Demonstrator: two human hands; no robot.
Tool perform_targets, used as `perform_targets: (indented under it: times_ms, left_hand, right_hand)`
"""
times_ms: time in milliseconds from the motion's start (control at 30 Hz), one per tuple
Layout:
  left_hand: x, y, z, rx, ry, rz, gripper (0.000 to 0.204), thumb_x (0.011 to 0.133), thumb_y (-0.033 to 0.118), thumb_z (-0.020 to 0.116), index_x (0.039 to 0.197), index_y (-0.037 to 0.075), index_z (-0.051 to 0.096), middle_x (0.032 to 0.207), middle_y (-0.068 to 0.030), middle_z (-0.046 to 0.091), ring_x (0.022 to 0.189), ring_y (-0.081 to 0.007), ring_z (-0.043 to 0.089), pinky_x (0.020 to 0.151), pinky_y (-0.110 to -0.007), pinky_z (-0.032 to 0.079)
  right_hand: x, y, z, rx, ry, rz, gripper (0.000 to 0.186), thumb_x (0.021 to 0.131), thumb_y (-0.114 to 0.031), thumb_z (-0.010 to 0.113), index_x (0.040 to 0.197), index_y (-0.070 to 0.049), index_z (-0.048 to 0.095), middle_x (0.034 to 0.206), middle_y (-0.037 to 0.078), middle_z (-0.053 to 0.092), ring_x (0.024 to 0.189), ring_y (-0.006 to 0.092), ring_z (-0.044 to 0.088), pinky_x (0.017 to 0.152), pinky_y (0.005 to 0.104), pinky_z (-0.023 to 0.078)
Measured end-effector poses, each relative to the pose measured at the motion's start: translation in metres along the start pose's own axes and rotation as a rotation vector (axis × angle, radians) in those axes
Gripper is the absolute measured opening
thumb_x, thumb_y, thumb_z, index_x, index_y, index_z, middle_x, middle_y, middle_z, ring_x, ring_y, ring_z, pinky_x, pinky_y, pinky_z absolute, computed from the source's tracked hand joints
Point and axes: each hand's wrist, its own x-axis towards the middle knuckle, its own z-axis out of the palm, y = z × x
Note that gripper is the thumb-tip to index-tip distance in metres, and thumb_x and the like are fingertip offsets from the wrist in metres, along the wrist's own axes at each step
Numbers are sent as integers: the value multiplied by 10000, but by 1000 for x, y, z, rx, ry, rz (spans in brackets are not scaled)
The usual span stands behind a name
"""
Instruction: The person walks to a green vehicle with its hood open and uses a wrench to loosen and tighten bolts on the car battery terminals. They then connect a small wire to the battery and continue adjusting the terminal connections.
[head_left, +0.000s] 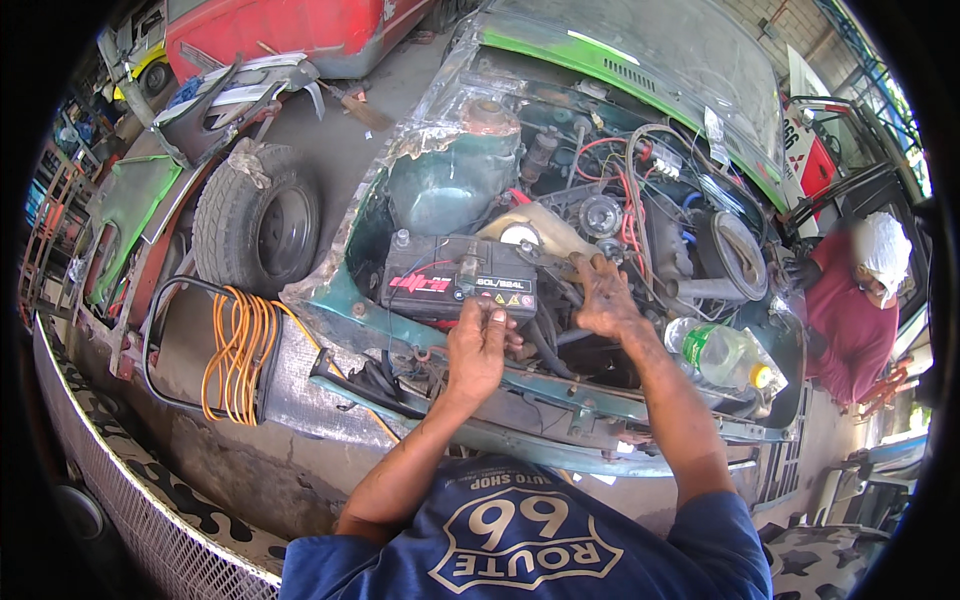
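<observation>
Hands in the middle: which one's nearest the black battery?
The left hand, by the near edge of the battery; the right hand is past its right end.

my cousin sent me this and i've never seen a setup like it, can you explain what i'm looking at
There's no machine here: these are a person's own bare hands. The single picture comes from a wide fisheye camera on their head, looking down, so straight edges bend.

Below is a vehicle's open engine bay. The left hand is curled at the front edge of a black battery; whether it grips something small is hard to tell. The right hand reaches over engine parts beside the battery, with no clear grip visible. A clear plastic bottle lies toward the right. Farther right is another person in a white head covering.
</observation>
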Motion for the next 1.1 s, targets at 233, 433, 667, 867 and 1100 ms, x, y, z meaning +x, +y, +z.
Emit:
perform_targets:
  times_ms: [233,433,667,867,1100]
  left_hand:
    - [1,3,1,67,-1,-6,137,1140,128,499,1178,-3,494,952,-117,654,747,-170,704,683,-336,634]
    - [1,-2,4,55,11,1,124,1135,119,504,1161,-2,497,923,-116,667,727,-170,713,651,-324,632]
    - [1,-5,1,105,-23,62,122,1134,117,505,1156,-3,494,927,-118,671,724,-167,714,648,-325,634]
    - [3,-3,2,89,-18,64,125,1132,122,514,1141,-2,497,918,-114,670,724,-163,713,642,-320,631]
    - [1,-1,1,84,-44,49,132,1135,125,507,1137,-7,499,907,-113,668,713,-160,706,648,-325,638]
  right_hand:
    - [3,-11,-17,-5,-1,-18,904,724,-183,827,1531,-86,430,1401,253,544,1363,457,508,1162,541,404]
    - [-39,-74,-6,163,-62,288,919,768,-335,762,1541,-4,391,1431,351,521,1350,485,543,1167,520,429]
    - [31,20,-39,-139,18,-192,1031,620,-131,853,1573,-140,462,1432,231,559,1351,453,512,1169,519,407]
    - [-23,-50,-21,-12,-121,180,902,787,-308,792,1546,2,415,1464,324,488,1389,475,496,1165,576,397]
    - [-20,-37,0,-148,43,47,1066,746,-108,764,1680,-45,253,1464,239,448,1331,421,466,1145,579,340]
